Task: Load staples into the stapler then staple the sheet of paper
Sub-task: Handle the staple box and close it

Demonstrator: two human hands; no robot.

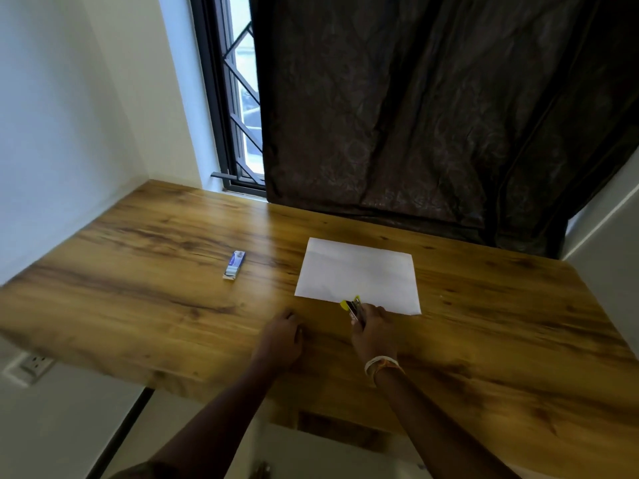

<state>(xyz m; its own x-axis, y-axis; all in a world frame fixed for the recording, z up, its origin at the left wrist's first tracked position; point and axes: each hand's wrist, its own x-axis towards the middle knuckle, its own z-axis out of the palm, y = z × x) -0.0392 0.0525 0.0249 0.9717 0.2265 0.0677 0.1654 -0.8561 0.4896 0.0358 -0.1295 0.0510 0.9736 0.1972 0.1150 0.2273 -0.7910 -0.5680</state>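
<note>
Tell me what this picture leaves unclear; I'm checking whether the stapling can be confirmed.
Head view, the only one:
- Stapler: mostly covered by the right hand; whether staples are loaded is hidden.
- Its mouth at the paper near edge: too small to tell if it grips the sheet.
- Staple box: label too small to read.
- Left hand: fingertips blurred; table contact unclear.

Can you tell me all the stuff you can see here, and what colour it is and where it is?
paper: one, white, flat on the table, middle
stapler: one, yellow and metal, at the paper's near edge
staple box: one, blue and white, on the table left of the paper
table: one, brown wood
curtain: one, dark brown, behind the table
window: one, black grille, left of the curtain
wall socket: one, white, lower left
left hand: rests on the table, holds nothing
right hand: grips the stapler, wristband on
</note>
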